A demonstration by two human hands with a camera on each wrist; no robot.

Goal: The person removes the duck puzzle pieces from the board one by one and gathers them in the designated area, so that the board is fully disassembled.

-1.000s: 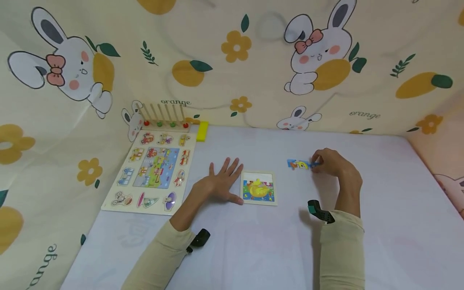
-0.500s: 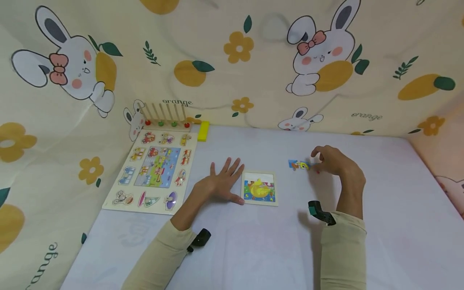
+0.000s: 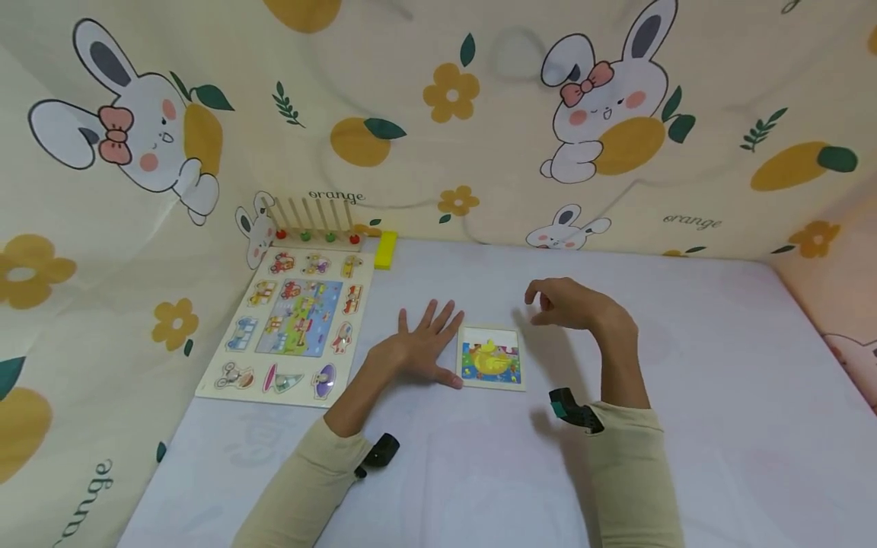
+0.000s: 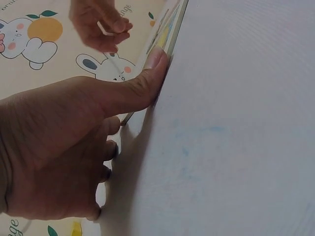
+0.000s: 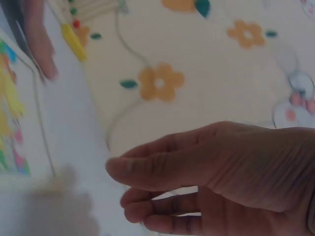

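Left hand (image 3: 414,352) is palm-down on the white desk (image 3: 740,365), fingers fanned, no grip on anything. Thumb tip touches the duck puzzle (image 3: 490,361) at its left side, near the lower-left corner. Right hand (image 3: 572,302) hovers over the desk just off the puzzle's upper-right corner, fingers loosely curled, gap between thumb and index; can't tell if it has hold of a piece.

Puzzle lies flat, about midway between the desk's left and right edges, pale strip above the duck picture. Left side is tight: left hand sits between puzzle and large picture board (image 3: 299,317), which runs along the left edge. Peg rack (image 3: 317,221) with red and green beads stands behind that board at the back-left corner, yellow block (image 3: 386,250) just right of it by the back edge.

Widest stretch of white surface is from the right arm to the right edge, which slants outward toward the viewer. More surface between puzzle and back edge, and from puzzle toward the near edge, out of view. Cream backdrop (image 3: 438,156) with rabbits, oranges and flowers rises behind and at left.
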